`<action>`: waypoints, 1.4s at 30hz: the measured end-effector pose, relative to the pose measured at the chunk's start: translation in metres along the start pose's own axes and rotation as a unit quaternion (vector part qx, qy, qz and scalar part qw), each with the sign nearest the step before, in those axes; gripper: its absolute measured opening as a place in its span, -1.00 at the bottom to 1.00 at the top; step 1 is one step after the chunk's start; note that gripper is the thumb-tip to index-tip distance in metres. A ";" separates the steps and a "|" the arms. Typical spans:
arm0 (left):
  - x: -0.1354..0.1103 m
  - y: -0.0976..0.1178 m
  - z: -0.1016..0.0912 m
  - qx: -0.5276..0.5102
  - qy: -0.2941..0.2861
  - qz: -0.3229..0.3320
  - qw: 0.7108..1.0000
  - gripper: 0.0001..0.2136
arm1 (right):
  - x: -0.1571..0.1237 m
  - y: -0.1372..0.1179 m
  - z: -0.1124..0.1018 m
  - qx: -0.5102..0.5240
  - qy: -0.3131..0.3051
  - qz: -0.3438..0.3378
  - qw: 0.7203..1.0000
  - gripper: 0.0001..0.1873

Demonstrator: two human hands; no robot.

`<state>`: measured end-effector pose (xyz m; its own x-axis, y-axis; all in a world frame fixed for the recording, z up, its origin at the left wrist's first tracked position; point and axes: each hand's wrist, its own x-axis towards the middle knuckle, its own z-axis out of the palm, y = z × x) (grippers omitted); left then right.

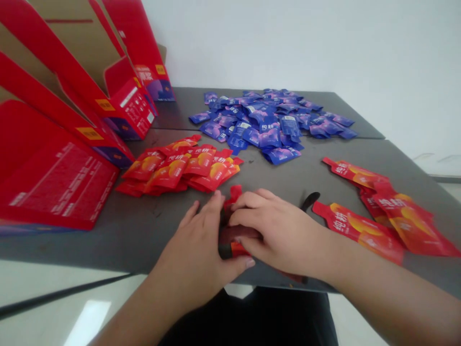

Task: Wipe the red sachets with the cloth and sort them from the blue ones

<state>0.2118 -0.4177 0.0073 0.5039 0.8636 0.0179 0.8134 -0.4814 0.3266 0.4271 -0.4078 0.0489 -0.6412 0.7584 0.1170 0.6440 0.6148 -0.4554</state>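
At the table's front edge a red pouch [236,193] shows only in part between my hands. My left hand [205,240] is at its left side, fingers stretched out and thumb apart. My right hand [273,226] is curled over a dark reddish-brown thing [239,234], whose kind I cannot make out. Its fingers cover most of that thing and the pouch. A black curved end [311,199] sticks out behind my right hand. Several red-and-orange pouches [363,230] lie to the right, partly behind my right forearm.
A heap of red pouches [173,168] lies at the left, and a larger pile of blue-purple sachets [266,122] at the back. Open red cardboard boxes [65,178] stand along the left side. The grey table [309,168] backs onto a white wall [281,43].
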 end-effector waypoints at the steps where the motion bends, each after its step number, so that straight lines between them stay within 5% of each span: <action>1: 0.000 0.000 0.000 0.004 0.007 0.006 1.000 0.07 | 0.002 0.002 0.001 -0.007 0.008 0.002 1.000 -0.83; 13: 0.017 0.004 -0.001 -0.029 0.034 0.046 0.998 -0.02 | 0.010 0.026 0.001 -0.019 0.076 0.026 0.997 -0.80; 18: 0.018 0.006 -0.005 -0.066 0.043 0.031 0.996 0.02 | -0.008 0.040 -0.022 0.106 0.238 0.005 0.965 -0.68; 20: 0.017 0.006 -0.006 -0.076 0.039 0.026 0.996 0.07 | -0.015 0.041 -0.032 0.163 0.203 0.011 0.965 -0.67; 25: 0.016 0.002 -0.006 -0.069 -0.002 0.048 0.996 -0.04 | -0.011 0.027 -0.025 0.252 -0.036 -0.055 0.965 -0.66; 31: 0.017 -0.001 -0.003 -0.055 0.000 0.052 0.997 -0.01 | 0.001 0.022 -0.009 0.106 -0.035 -0.037 0.993 -0.88; 38: 0.016 -0.003 0.001 -0.041 0.020 0.049 0.998 0.04 | 0.014 0.052 -0.004 -0.107 0.078 0.077 0.988 -0.89; 42: 0.015 -0.002 0.002 -0.047 0.029 0.051 0.997 0.00 | 0.012 0.056 -0.010 -0.076 0.171 0.093 0.978 -0.81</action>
<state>0.2178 -0.4040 0.0052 0.5632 0.8189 0.1103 0.7258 -0.5541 0.4077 0.4598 -0.3616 0.0340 -0.3468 0.8719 0.3458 0.8070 0.4653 -0.3638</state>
